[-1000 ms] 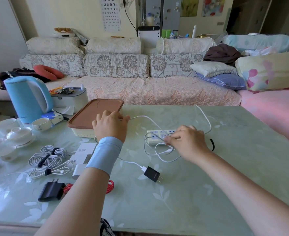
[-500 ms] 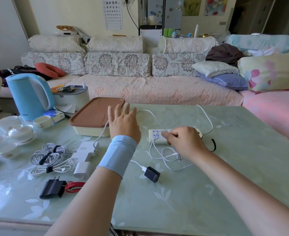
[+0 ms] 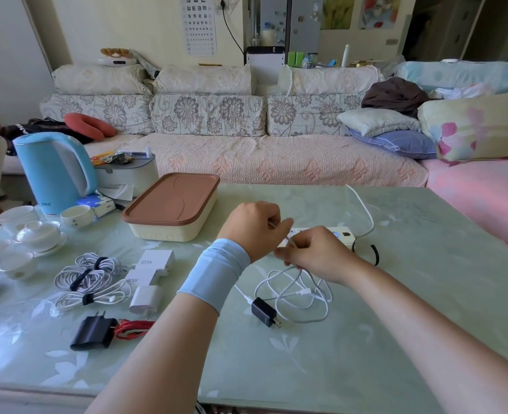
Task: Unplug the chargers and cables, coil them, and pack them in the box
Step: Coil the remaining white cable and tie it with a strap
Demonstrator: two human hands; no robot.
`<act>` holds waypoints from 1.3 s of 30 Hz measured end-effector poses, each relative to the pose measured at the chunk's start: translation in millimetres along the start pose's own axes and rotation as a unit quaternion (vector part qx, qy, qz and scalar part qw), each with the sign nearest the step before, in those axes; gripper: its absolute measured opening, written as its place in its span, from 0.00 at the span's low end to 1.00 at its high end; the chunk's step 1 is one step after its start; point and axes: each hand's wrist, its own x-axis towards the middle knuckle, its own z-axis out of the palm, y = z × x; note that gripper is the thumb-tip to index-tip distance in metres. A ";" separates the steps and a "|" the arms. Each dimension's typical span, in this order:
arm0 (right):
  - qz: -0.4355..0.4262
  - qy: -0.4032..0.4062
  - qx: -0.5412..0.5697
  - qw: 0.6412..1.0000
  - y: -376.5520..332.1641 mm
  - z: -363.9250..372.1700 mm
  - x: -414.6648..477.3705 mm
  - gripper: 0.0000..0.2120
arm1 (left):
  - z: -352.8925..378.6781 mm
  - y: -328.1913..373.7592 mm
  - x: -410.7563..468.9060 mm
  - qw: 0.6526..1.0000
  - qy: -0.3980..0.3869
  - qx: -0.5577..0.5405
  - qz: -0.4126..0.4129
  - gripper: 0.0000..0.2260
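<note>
Both hands meet over the middle of the green tabletop [image 3: 411, 294], just in front of the white power strip [image 3: 341, 234]. The left hand [image 3: 252, 231], with a pale blue wristband below it, has its fingers curled and pinches a thin stretch of the white cable [image 3: 294, 294] between thumb and forefinger. The right hand [image 3: 315, 252] is also clenched on that cable, gripping it just beside the left hand's fingertips. The cable's loose loops hang from under the right hand and sprawl on the tabletop below it.

A small black charger [image 3: 264, 312] lies on its side touching the loops' left edge, prongs pointing toward the near edge, with a white lead plugged into its far end.

The box [image 3: 172, 210], cream with a closed brown lid, sits left of the hands and farther back. Nearer, on the left, lie bundles of coiled white cables [image 3: 88, 273] bound with dark straps, three white chargers [image 3: 151, 276] beside them, and a black adapter [image 3: 93, 333] touching a red cable [image 3: 133, 328]. A blue kettle [image 3: 52, 171] stands at the far left.
</note>
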 end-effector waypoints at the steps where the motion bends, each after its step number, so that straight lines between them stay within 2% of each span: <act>1: 0.003 -0.027 0.000 1.000 0.9 -0.8 -0.1 0.17 | -1.1 -0.9 -0.1 1.000 0.019 0.004 0.005 0.17; 4: 0.022 -0.082 -0.036 0.996 4.4 -5.6 -1.8 0.14 | -11.9 -10.6 3.1 0.990 0.141 0.006 -0.003 0.16; 7: 0.062 -0.098 -0.093 0.989 6.3 -9.7 -5.4 0.15 | -30.2 -25.6 5.1 0.966 0.255 -0.007 -0.031 0.17; 12: 0.050 -0.057 -0.111 0.991 4.1 -7.6 -5.6 0.01 | -34.2 -35.1 1.7 0.951 0.299 -0.001 -0.075 0.19; 15: 0.030 -0.053 -0.149 0.987 4.5 -3.1 -4.9 0.10 | -37.8 -36.1 3.4 0.937 0.327 -0.018 -0.125 0.18; 20: 0.067 -0.086 -0.032 0.994 10.5 -6.7 -1.3 0.12 | -37.5 -52.1 2.4 0.898 0.372 -0.064 -0.225 0.17; 22: 0.067 -0.056 -0.086 0.992 14.0 -10.3 1.1 0.14 | -36.7 -57.2 0.0 0.904 0.329 -0.031 -0.272 0.19; 24: 0.049 -0.027 -0.149 0.987 14.1 -10.0 1.3 0.15 | -31.8 -62.6 -2.1 0.922 0.250 0.017 -0.296 0.18; 26: 0.043 -0.017 -0.173 0.984 10.4 -6.8 0.4 0.15 | -24.8 -65.0 -1.6 0.940 0.186 0.070 -0.276 0.09; 27: 0.043 -0.013 -0.181 0.982 7.9 -5.0 -0.5 0.16 | -22.4 -63.4 -2.8 0.950 0.164 0.091 -0.248 0.05; 30: 0.045 -0.014 -0.186 0.981 3.1 0.2 -1.5 0.16 | -11.4 -50.0 -2.7 0.980 0.126 0.131 -0.080 0.26; 32: 0.040 -0.016 -0.167 0.985 1.1 4.5 -0.6 0.16 | -7.1 -32.6 0.3 0.989 0.083 0.118 0.017 0.30; 33: 0.034 -0.009 -0.147 0.988 0.7 6.4 0.1 0.17 | -5.6 -22.6 -0.2 0.996 0.022 0.081 0.032 0.28; 35: 0.015 0.018 -0.099 0.995 0.6 7.3 1.3 0.17 | -2.2 -2.8 -4.3 0.990 -0.139 -0.008 -0.033 0.19; 36: 0.004 0.035 -0.078 0.996 1.4 6.3 2.0 0.18 | 0.1 2.7 -5.2 0.979 -0.186 -0.037 -0.071 0.14; 37: -0.005 0.052 -0.066 0.996 2.5 4.3 2.3 0.18 | 0.8 5.8 -5.3 0.974 -0.204 -0.047 -0.088 0.12; 39: -0.002 0.072 -0.060 0.996 5.0 -1.2 1.5 0.18 | -1.2 3.1 -2.8 0.978 -0.178 -0.030 -0.106 0.17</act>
